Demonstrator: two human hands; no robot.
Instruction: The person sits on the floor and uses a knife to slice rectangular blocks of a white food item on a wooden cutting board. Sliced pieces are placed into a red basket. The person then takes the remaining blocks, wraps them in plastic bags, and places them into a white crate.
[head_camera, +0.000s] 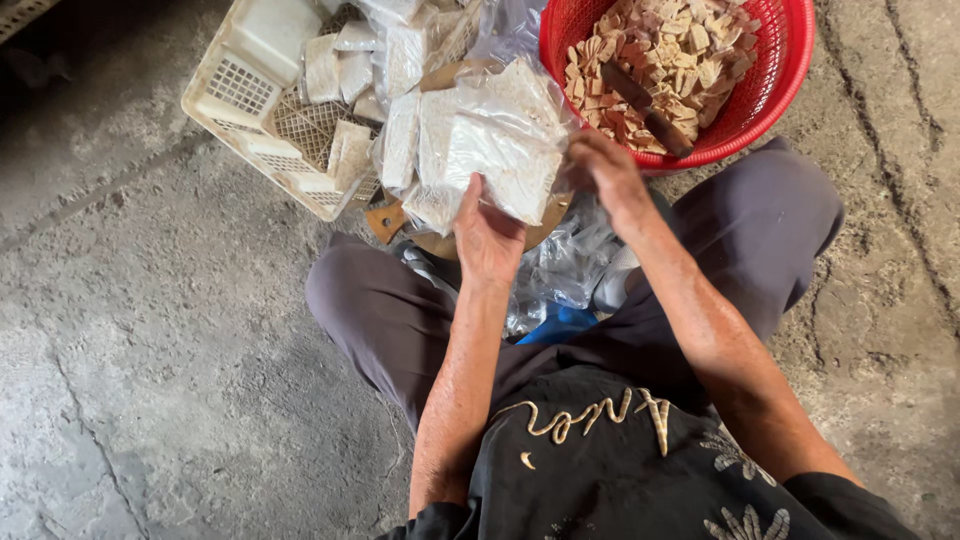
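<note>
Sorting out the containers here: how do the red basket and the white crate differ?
The red basket is round; the white crate is rectangular. The basket holds loose tan cut pieces and a knife; the crate holds whitish blocks wrapped in clear plastic. Both are perforated plastic, standing on the concrete floor.

The scene is seen from a single camera worn on the head, pointed steeply down and slightly forward. The forearms and lap are taken in from close range, with the concrete floor (150, 350) beyond them. No second view is supplied, so nothing is shared.
</note>
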